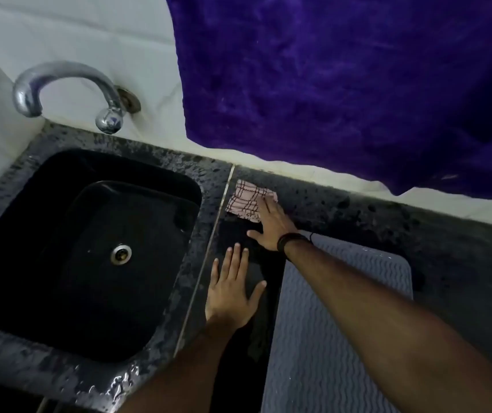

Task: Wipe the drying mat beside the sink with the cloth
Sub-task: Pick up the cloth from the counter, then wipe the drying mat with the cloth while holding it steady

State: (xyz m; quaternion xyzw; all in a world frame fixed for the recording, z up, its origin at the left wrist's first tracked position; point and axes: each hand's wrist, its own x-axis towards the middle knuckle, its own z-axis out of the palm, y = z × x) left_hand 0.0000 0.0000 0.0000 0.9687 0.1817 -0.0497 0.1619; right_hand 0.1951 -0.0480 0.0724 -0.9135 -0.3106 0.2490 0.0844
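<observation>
A grey ribbed drying mat (343,317) lies on the dark counter to the right of the sink (83,251). A pink checked cloth (246,199) lies on the counter beyond the mat's far left corner, close to the wall. My right hand (270,223) reaches across the mat, fingers spread flat, its fingertips pressing on the cloth's right edge. My left hand (232,289) lies flat and open on the dark strip of counter between the sink and the mat, holding nothing.
A chrome tap (68,90) curves out of the white tiled wall above the black sink. A large purple towel (343,84) hangs over the wall behind the counter. The counter's speckled surface (447,234) looks wet in places.
</observation>
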